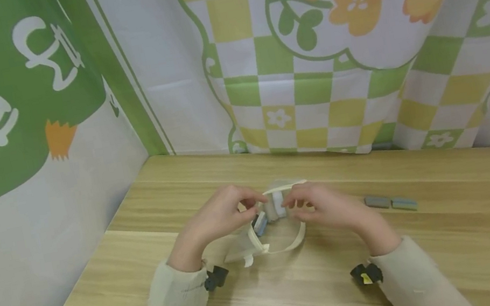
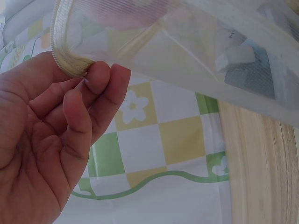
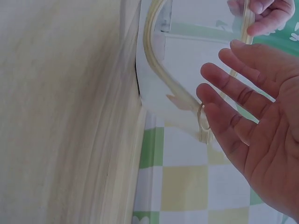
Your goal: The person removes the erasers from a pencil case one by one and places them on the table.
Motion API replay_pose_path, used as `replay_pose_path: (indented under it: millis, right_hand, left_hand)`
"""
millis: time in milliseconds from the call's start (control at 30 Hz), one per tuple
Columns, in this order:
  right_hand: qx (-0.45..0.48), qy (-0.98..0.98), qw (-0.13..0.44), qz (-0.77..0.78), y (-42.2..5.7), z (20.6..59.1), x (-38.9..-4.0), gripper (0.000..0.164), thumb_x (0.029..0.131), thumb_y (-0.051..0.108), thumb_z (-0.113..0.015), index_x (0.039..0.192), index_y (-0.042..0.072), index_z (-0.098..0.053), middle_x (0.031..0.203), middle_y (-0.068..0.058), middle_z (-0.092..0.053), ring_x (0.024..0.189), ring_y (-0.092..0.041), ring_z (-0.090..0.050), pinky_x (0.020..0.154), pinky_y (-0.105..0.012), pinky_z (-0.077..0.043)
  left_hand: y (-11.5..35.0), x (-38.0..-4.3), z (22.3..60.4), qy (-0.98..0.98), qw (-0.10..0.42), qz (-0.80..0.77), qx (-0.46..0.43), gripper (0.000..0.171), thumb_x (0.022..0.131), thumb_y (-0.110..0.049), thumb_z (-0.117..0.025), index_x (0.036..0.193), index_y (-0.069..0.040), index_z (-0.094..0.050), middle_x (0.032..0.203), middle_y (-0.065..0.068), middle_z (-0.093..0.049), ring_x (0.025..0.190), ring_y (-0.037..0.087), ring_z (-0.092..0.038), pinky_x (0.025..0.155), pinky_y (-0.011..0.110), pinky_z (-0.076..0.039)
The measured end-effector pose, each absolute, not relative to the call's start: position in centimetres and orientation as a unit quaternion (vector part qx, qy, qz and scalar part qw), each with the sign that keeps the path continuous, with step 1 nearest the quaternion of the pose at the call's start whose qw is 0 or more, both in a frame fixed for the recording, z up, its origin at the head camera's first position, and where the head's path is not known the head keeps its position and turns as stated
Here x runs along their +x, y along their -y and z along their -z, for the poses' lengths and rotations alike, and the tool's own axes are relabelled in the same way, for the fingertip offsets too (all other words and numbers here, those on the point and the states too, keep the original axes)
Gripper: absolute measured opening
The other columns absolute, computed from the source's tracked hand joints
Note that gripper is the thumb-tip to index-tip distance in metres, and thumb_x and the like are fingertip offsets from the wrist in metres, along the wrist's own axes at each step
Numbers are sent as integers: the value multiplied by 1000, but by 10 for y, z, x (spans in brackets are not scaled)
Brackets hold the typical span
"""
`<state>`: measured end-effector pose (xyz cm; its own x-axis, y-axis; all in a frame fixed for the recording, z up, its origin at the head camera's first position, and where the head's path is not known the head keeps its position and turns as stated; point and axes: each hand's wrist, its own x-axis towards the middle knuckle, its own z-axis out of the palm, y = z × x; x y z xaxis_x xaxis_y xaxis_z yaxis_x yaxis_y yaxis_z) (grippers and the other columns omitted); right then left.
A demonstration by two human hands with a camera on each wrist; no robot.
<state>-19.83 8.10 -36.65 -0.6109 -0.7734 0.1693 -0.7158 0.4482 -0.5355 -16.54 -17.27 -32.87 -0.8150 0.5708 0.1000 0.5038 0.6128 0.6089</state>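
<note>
Head view first: from where I sit, the clear pouch [image 1: 300,236] is on the wooden table [image 1: 309,295], between the two hands, its cream zip edge gaping in a loop. Its transparent walls fade into the wood, so I can't trace its full outline. Inside I make out a white piece [image 1: 279,204] and a bluish piece [image 1: 261,224], the latter partly covered by the rim; I can't say what either is.

The left hand [image 1: 216,215] shows me only its back here. Its wrist camera gives me the grip: fingers curled in, pinching the zip edge. That camera crops the pouch at the top and right, and its contents blur through the mesh-like film.

The right hand [image 3: 261,112] is relaxed, fingers apart and slightly bent, tips at the far rim; I see no firm hold, though exact contact is unclear. Only its wrist camera shows me a small ring [image 3: 200,119] by the little fingertip.

Two small blocks [image 1: 390,203] beyond the right hand appear only from above, the nearer greyish, the other greenish-blue, their markings too small to read.
</note>
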Motion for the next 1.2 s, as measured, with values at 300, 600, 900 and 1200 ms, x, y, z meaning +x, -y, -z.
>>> replay_pose_path:
  millis: [300, 600, 900, 1200]
  right_hand:
    - [-457, -840, 62, 286, -68, 371, -198, 24, 93, 6, -64, 117, 1, -68, 113, -12, -70, 99, -24, -66, 85, -39, -56]
    - [-466, -833, 70, 289, -54, 379, -197, 25, 92, 6, -65, 117, 1, -68, 114, -10, -70, 100, -25, -66, 87, -39, -56]
    - [-471, -838, 56, 271, -45, 385, -196, 24, 91, 7, -67, 114, 1, -69, 115, -10, -67, 104, -25, -65, 88, -35, -56]
    - [-462, -838, 78, 279, -40, 384, -198, 28, 91, 4, -66, 118, -1, -66, 122, -14, -65, 106, -30, -66, 90, -40, -56]
  left_hand:
    - [173, -165, 327, -898, 58, -324, 291, 25, 93, -4, -61, 116, -3, -73, 89, 7, -73, 53, 4, -42, 48, 17, -36]
    - [174, -165, 327, -899, 57, -324, 288, 26, 93, -4, -62, 116, -3, -72, 94, 10, -74, 58, 10, -49, 49, 18, -38]
    - [175, -166, 328, -902, 55, -322, 281, 27, 93, -4, -61, 118, -2, -72, 98, 11, -74, 58, 7, -47, 50, 18, -37]
    - [176, -166, 328, -905, 45, -320, 276, 28, 92, -4, -61, 118, -2, -71, 100, 13, -74, 61, 9, -51, 49, 18, -36]
